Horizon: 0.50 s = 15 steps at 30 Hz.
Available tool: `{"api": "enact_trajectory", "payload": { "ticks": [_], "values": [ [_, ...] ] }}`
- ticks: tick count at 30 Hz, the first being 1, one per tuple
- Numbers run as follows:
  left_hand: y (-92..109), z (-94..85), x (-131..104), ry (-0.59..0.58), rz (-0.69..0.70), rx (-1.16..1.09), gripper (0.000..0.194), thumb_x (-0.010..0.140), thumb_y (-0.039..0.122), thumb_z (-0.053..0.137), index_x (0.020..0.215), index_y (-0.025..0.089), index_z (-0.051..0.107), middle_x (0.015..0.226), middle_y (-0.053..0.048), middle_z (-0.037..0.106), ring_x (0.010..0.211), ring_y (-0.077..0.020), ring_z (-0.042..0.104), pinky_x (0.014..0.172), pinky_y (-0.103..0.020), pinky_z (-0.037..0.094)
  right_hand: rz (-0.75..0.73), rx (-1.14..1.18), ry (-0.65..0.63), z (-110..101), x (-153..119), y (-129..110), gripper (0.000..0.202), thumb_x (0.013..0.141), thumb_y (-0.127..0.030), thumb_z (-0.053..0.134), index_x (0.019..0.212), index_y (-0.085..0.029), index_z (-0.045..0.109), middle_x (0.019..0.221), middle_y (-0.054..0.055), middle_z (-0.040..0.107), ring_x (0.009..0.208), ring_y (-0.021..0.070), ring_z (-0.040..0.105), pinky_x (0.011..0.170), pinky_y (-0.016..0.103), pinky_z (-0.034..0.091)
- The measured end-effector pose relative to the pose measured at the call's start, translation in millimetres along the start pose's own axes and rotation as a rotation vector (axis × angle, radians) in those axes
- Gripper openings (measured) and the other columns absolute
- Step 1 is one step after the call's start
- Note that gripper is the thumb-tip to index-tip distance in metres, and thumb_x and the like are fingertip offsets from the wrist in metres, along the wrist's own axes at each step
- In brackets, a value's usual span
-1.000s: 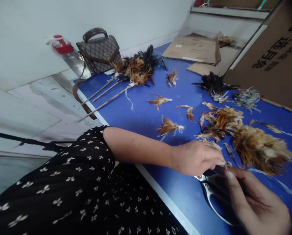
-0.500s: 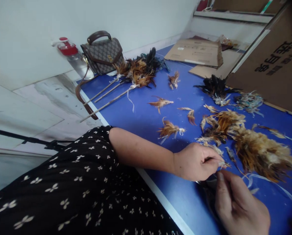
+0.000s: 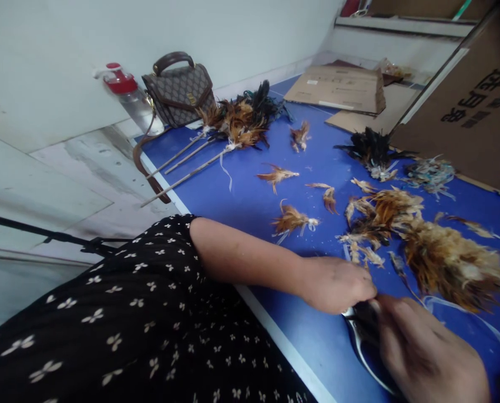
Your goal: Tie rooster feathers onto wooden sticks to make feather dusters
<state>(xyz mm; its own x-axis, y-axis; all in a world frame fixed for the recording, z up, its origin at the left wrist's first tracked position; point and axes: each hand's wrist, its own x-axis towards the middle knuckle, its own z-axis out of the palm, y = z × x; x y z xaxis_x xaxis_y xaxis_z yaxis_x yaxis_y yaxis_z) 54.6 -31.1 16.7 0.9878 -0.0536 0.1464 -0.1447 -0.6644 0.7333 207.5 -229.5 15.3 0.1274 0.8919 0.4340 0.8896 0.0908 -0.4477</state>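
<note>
My left hand [image 3: 338, 284] is closed in a fist over the near side of the blue table [image 3: 233, 196]; whatever is between its fingers is hidden. Touching or almost touching it, my right hand [image 3: 437, 350] has its fingers pressed together, slightly blurred, around something I cannot make out. Below and between the hands lies a dark object with a curved shiny rim [image 3: 361, 350], partly covered. Just beyond them are loose pale feathers [image 3: 371, 256] and a large tan and brown feather bundle [image 3: 455, 260]. A small brown feather bunch with a white tie [image 3: 292, 219] lies left of these.
Feather-topped sticks [image 3: 187, 174] lie at the back left beside a patterned handbag [image 3: 180, 92] and a red-capped bottle [image 3: 136, 103]. Black feathers [image 3: 371, 151], flat cardboard [image 3: 336, 89] and a large carton [image 3: 468, 112] are at the back and right.
My left hand has turned over and its fingers have moved down toward my right hand. My right hand has shifted slightly right. More of the shiny-rimmed dark object shows.
</note>
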Motion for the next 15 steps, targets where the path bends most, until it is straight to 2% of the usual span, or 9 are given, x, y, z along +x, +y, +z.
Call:
{"api": "enact_trajectory", "payload": {
  "ticks": [2,4,6,8,10,11,15],
  "values": [
    [2.1,-6.2,0.5,-0.087,0.037,-0.098,0.023,0.093,0.005,0.07,0.079,0.023,0.065,0.101,-0.011,0.077,0.099,-0.0226,0.074,0.092,-0.033,0.062,0.02,0.04,-0.011,-5.9,-1.0,3.5,0.018,0.109,-0.042,0.073,0.099,-0.028,0.081,0.084,-0.001,0.077,0.064,0.0145,0.073,0.06,0.022,0.055],
    [4.8,-11.9,0.1,-0.078,0.092,-0.263,0.023,0.095,0.005,0.072,0.08,0.023,0.068,0.101,-0.008,0.078,0.099,-0.0196,0.075,0.098,-0.03,0.061,0.119,0.127,-0.005,-9.2,-2.7,4.1,0.02,0.109,-0.044,0.075,0.103,-0.026,0.082,0.08,-0.001,0.076,0.062,0.015,0.07,0.057,0.021,0.055],
    [7.5,-14.7,-1.6,0.031,0.091,-0.396,0.019,0.098,0.008,0.072,0.085,0.022,0.072,0.095,-0.005,0.077,0.092,-0.0163,0.073,0.096,-0.028,0.06,0.25,0.224,0.022,-9.1,-4.0,0.9,0.024,0.109,-0.048,0.076,0.105,-0.025,0.081,0.08,-0.001,0.076,0.063,0.0159,0.069,0.058,0.02,0.056],
    [9.6,-13.2,-3.9,0.229,0.0,-0.459,0.013,0.102,0.015,0.072,0.091,0.021,0.073,0.087,-0.002,0.074,0.082,-0.0136,0.068,0.087,-0.026,0.058,0.318,0.256,0.054,-5.8,-3.6,-5.5,0.027,0.11,-0.051,0.075,0.108,-0.024,0.081,0.082,-0.001,0.076,0.065,0.0162,0.07,0.06,0.02,0.057],
    [10.8,-7.8,-5.2,0.382,-0.091,-0.505,0.012,0.103,0.021,0.073,0.091,0.02,0.072,0.082,0.0,0.07,0.076,-0.0119,0.063,0.081,-0.025,0.054,0.288,0.198,0.088,-0.2,-1.2,-13.2,0.026,0.111,-0.049,0.073,0.108,-0.025,0.081,0.078,-0.002,0.074,0.061,0.0145,0.068,0.058,0.02,0.055],
    [11.0,-4.3,-5.0,0.417,-0.113,-0.536,0.014,0.103,0.022,0.075,0.09,0.019,0.072,0.08,0.001,0.069,0.076,-0.0115,0.061,0.08,-0.025,0.053,0.248,0.16,0.094,3.2,0.5,-16.8,0.026,0.112,-0.048,0.072,0.107,-0.024,0.082,0.076,-0.002,0.073,0.058,0.0135,0.066,0.057,0.02,0.054],
    [10.0,9.5,-0.2,0.431,-0.163,-0.715,0.012,0.097,0.02,0.081,0.089,0.016,0.074,0.078,0.003,0.066,0.077,-0.011,0.06,0.082,-0.024,0.055,0.087,0.049,0.109,18.0,5.1,-23.8,0.021,0.115,-0.037,0.067,0.106,-0.023,0.079,0.074,-0.002,0.073,0.05,0.0101,0.063,0.053,0.019,0.05]
  ]
}}
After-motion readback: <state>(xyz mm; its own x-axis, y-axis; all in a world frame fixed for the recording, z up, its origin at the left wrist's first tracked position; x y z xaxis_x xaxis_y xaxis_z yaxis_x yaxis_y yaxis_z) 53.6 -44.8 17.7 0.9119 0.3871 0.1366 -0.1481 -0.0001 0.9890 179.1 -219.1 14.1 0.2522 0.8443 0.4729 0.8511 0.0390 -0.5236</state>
